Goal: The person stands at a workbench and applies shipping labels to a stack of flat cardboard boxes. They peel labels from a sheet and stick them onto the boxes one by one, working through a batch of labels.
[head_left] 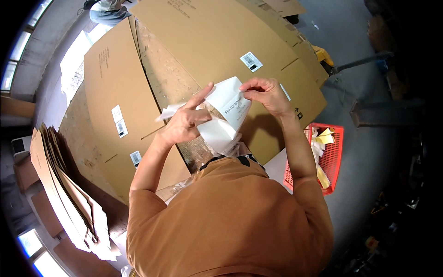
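Your left hand [184, 121] grips a stack of white label sheets [221, 134], its fingers curled around the lower part with the forefinger stretched up along the paper. Your right hand [265, 94] pinches the top edge of the front sheet [233, 99] between thumb and fingertips, so both hands are closed on paper. You hold the stack in the air in front of your chest, above the flattened cartons [194, 55] that cover the surface; it rests on nothing.

A thin strip of backing [168, 111] pokes out to the left of your left hand. Beside your right elbow a red basket [334, 152] holds yellow and white peelings.

The risks lie in the peel, as far as I can judge. If you pull fast or at a slant, the sheet may tear or curl back and stick to itself. The lower sheets fan out loosely below your left palm, so a slack grip could let some slide onto the cartons. If the sticky face brushes your shirt or the other sheets, it could pick up lint or bond where you do not want it.

More folded cartons [60, 184] stand on edge at your left, and another person [108, 11] works at the far end.
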The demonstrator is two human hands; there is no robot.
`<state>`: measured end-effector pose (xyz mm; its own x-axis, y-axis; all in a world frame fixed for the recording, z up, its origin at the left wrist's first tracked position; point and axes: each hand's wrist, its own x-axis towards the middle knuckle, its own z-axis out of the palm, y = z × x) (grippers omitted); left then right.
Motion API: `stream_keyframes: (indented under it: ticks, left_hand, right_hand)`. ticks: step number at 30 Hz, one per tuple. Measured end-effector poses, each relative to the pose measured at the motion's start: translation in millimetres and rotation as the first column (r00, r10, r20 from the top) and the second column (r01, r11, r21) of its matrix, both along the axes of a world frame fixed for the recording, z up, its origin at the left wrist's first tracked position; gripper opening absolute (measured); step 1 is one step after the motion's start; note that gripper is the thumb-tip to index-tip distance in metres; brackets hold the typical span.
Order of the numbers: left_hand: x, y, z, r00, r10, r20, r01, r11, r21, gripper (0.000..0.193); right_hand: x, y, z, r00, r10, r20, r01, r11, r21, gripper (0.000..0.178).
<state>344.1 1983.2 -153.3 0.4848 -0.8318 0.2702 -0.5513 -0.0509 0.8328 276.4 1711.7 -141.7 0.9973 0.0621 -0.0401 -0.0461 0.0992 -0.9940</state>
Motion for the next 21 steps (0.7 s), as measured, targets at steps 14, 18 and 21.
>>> stream_keyframes:
  ticks: [14, 18, 21]
  left_hand:
    - [18.2, -9.5, -41.0, 0.973, 0.105, 0.205, -0.147, 0.969, 0.200, 0.036]
    - [14.2, 10.7, -65.6, 0.970, 0.197, 0.140, -0.231, 0.925, 0.300, 0.043]
    - [5.0, 22.8, -76.3, 0.953, 0.295, 0.066, -0.297, 0.869, 0.397, 0.042]
  right_hand:
    - [23.8, -14.9, -43.8, 0.958, -0.116, 0.261, 0.230, 0.855, -0.465, 0.009]
    - [42.0, -30.2, -37.7, 0.966, -0.199, 0.163, 0.257, 0.728, -0.635, 0.007]
    - [69.3, -64.4, -73.8, 0.903, -0.412, 0.121, 0.402, 0.712, -0.577, 0.009]
